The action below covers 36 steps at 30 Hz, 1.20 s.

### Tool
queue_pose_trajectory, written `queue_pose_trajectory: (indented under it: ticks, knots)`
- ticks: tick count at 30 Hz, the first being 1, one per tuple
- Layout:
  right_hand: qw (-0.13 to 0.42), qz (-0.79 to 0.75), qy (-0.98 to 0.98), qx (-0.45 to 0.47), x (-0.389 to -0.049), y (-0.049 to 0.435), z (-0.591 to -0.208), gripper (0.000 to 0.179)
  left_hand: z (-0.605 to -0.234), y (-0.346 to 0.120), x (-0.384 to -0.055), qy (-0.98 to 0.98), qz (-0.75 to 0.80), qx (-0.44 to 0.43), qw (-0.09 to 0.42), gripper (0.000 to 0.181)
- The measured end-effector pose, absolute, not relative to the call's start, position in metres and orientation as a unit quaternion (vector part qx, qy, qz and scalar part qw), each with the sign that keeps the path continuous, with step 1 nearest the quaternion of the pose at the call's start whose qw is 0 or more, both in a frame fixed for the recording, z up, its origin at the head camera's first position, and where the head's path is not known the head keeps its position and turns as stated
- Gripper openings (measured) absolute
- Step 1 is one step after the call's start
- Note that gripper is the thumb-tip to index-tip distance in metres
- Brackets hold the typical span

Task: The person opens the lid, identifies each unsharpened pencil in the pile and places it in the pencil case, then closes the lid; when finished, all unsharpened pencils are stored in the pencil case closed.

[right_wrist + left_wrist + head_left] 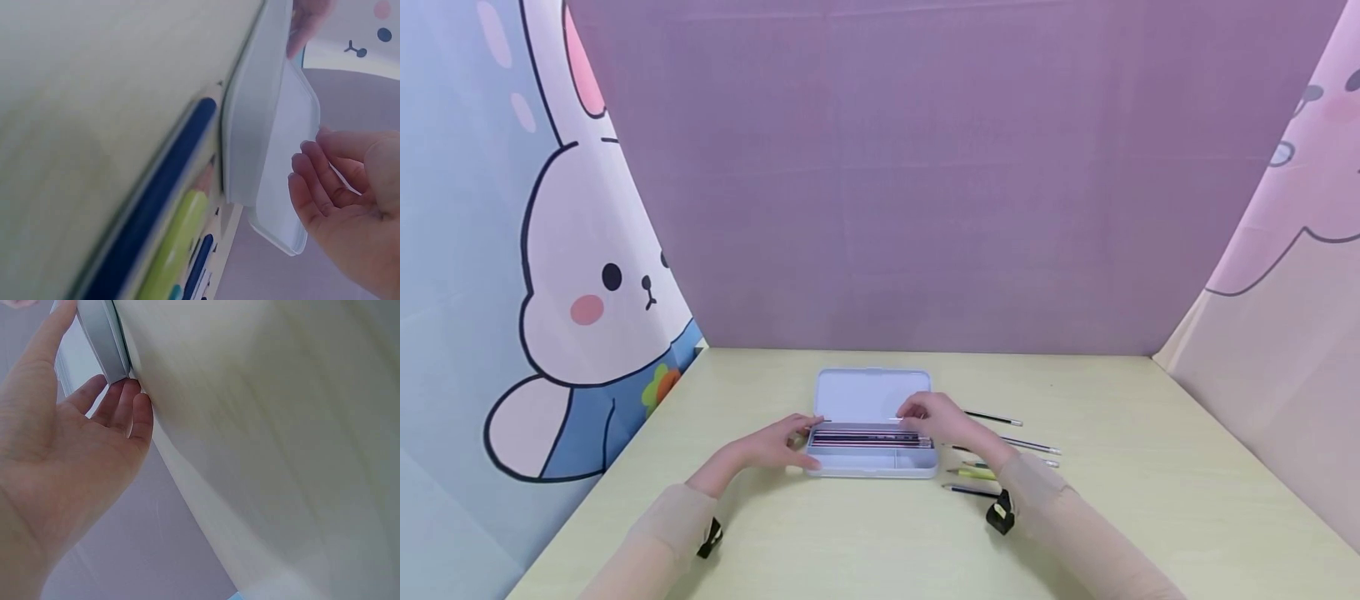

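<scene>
A white pencil case (853, 462) lies on the table with its lid (857, 395) raised at the back. Several dark striped pencils (857, 438) lie side by side in its rear compartment. My left hand (770, 443) grips the left end of the case, thumb by the front corner and fingers bent around the back part; the left wrist view shows the fingertips right at the case's edge. Over the case's right end hovers my right hand (946, 419), close to the lid. Its fingers are loosely curled, with nothing between them in the right wrist view (350, 194).
To the right of the case, partly under my right forearm, lie several loose pencils, among them a yellow-green one (973, 474), a dark blue one (156, 200) and a black one (995, 417). A purple cloth (925, 183) stands behind the pale table (820, 542).
</scene>
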State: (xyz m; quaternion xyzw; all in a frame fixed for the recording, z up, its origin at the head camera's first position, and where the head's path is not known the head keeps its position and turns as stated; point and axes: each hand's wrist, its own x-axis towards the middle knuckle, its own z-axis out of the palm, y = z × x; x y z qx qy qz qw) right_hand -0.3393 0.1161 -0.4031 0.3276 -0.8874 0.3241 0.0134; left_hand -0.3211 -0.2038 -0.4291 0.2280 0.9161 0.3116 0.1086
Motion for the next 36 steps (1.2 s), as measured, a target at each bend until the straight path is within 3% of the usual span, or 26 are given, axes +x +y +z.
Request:
queue_pose_trajectory:
  ticks: [24,32,36]
  knots:
    - [0.097,0.353,-0.891,0.267,-0.353,0.132,-0.392,0.068,-0.424,-0.204,-0.315,0.913,0.327,0.215,0.115,0.081]
    - [-0.002,0.38,-0.903,0.201,-0.358,0.133,-0.392,0.09,-0.428,-0.204,-0.318,0.911,0.336,0.21,0.113,0.083]
    - [0.001,0.375,-0.902,0.213,-0.356,0.133,-0.393,0.088,-0.428,-0.204,-0.317,0.906,0.344,0.221,0.107,0.084]
